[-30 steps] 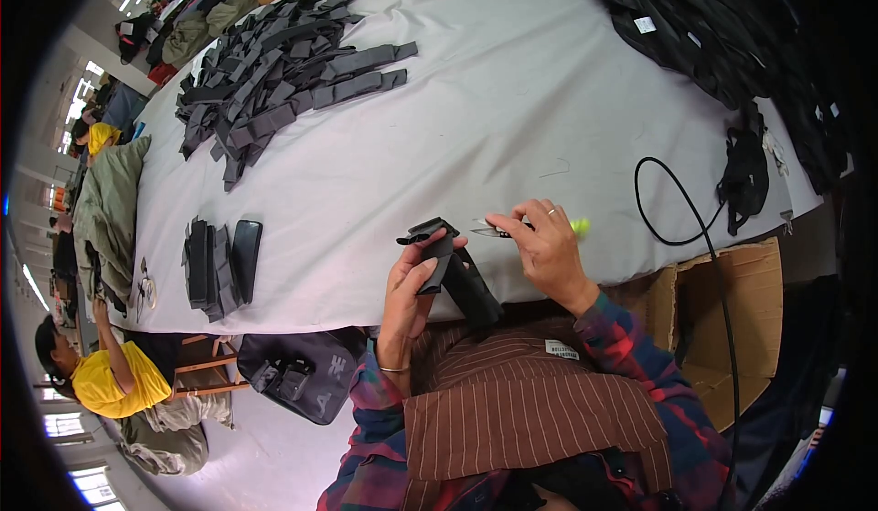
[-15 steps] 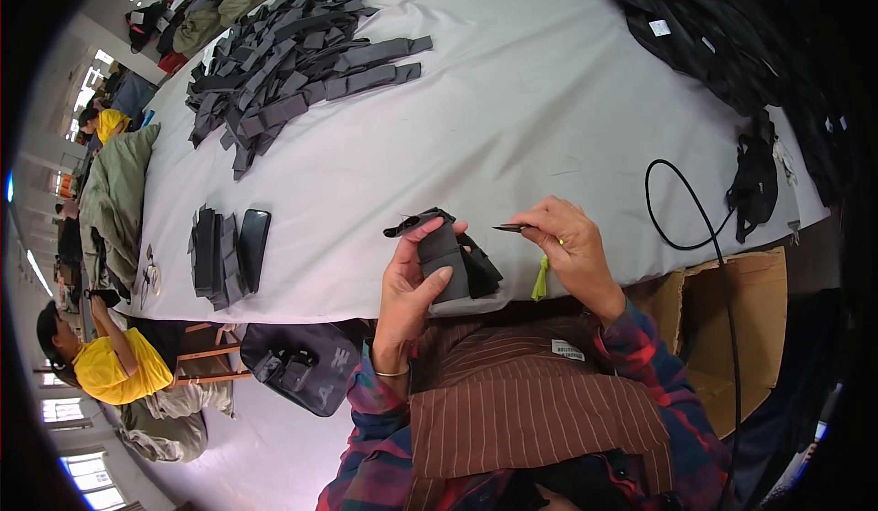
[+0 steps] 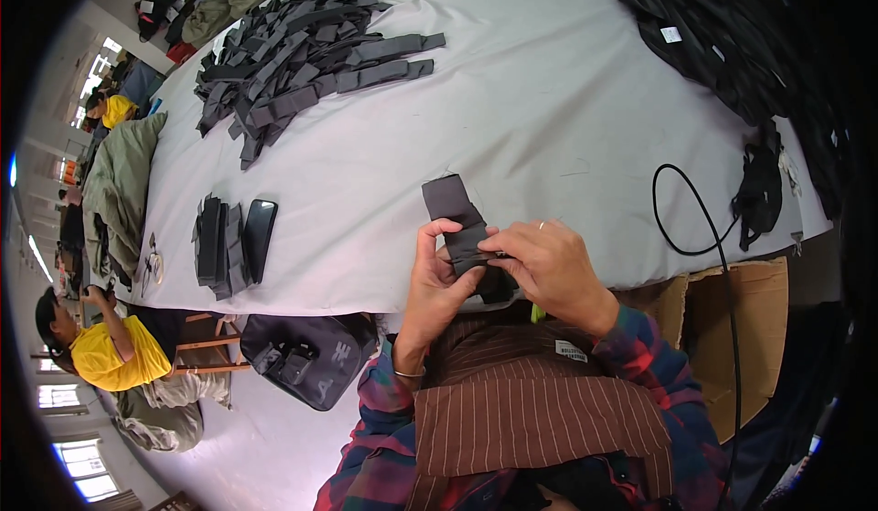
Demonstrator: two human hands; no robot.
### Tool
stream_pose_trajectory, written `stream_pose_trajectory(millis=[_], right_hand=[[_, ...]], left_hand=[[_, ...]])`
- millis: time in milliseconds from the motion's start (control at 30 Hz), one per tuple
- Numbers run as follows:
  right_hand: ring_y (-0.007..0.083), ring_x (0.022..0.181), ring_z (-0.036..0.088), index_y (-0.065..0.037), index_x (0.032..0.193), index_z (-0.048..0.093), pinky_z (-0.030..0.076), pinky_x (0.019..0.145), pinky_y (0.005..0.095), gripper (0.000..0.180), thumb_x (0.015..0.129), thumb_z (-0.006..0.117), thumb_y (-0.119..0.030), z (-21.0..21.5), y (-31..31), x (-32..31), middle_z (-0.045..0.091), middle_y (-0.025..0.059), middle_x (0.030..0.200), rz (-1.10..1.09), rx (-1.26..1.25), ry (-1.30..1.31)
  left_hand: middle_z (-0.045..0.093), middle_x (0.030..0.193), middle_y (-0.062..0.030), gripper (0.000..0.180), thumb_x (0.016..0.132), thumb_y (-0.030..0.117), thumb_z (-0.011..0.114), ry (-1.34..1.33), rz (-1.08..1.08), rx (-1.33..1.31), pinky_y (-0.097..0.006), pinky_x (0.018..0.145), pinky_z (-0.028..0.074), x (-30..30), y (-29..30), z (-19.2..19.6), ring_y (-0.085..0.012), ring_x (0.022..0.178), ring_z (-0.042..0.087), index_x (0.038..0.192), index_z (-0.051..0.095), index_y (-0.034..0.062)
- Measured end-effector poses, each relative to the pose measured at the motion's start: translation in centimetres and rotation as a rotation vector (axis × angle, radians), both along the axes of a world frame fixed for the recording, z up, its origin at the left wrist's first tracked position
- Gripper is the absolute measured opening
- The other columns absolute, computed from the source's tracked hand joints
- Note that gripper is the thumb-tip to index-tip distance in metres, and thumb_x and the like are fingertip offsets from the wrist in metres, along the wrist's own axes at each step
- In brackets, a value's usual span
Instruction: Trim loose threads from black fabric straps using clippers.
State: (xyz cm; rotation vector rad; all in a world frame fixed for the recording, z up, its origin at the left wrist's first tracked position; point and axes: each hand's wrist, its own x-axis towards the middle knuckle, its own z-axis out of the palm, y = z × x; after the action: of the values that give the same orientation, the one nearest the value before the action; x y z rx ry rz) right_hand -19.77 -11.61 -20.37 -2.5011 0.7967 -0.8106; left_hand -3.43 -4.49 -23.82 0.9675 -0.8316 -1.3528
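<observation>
My left hand [image 3: 432,293] is closed on a dark grey fabric strip [image 3: 449,198], thumb in front and fingers behind. One end of it stands up above the fingers, and a darker folded part hangs below, near the table's front edge. My right hand [image 3: 565,271] is closed around small thread snips [image 3: 497,255], mostly hidden by the fingers. Their dark tip touches the strip beside my left thumb. A yellow-green ribbon [image 3: 538,313] dangles under the right hand. To the left lies a neat stack of similar strips [image 3: 218,246] beside a black phone [image 3: 262,228].
A large heap of grey strips [image 3: 297,68] covers the far left of the white-covered table [image 3: 540,100]. Black garments [image 3: 700,40] lie far right, near a black cable [image 3: 655,202]. Below the right edge stands a cardboard box [image 3: 736,346]; a person in yellow [image 3: 123,351] is at left.
My right hand has moved left, bringing the snips against the strip. The strip in my left hand has been turned so that one end points up and away. The view has shifted slightly.
</observation>
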Motion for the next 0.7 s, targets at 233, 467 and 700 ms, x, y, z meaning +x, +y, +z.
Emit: stream_pose_trajectory(millis=[233, 467, 700], right_hand=[[0.025, 0.065, 0.055, -0.015, 0.096, 0.062, 0.04, 0.059, 0.0354, 0.02, 0.077, 0.066, -0.019, 0.85, 0.36, 0.43, 0.054, 0.0033, 0.074, -0.077, 0.019, 0.059], [0.0242, 0.065, 0.056, -0.014, 0.088, 0.064, 0.04, 0.059, 0.0359, 0.014, 0.077, 0.066, -0.022, 0.87, 0.14, 0.47, 0.057, 0.0026, 0.074, -0.08, -0.021, 0.065], [0.0246, 0.066, 0.057, -0.011, 0.081, 0.064, 0.039, 0.059, 0.0359, 0.009, 0.076, 0.066, -0.019, 0.59, -0.45, 0.44, 0.062, 0.003, 0.072, -0.037, 0.117, -0.042]], left_hand=[[0.059, 0.102, -0.0098, 0.055, 0.082, -0.011, 0.055, -0.064, 0.013, -0.026, -0.023, 0.077, 0.047, -0.32, -0.12, 0.16, -0.0115, 0.091, 0.058, 0.126, 0.029, 0.0107], [0.059, 0.099, -0.0081, 0.055, 0.083, -0.01, 0.056, -0.063, 0.0, -0.01, -0.022, 0.076, 0.047, -0.56, -0.1, 0.03, -0.0101, 0.09, 0.057, 0.127, 0.03, 0.0101], [0.06, 0.104, -0.0103, 0.056, 0.083, -0.008, 0.058, -0.089, -0.036, -0.008, -0.023, 0.079, 0.048, -0.47, -0.14, 0.15, -0.0115, 0.095, 0.058, 0.127, 0.03, 0.01]])
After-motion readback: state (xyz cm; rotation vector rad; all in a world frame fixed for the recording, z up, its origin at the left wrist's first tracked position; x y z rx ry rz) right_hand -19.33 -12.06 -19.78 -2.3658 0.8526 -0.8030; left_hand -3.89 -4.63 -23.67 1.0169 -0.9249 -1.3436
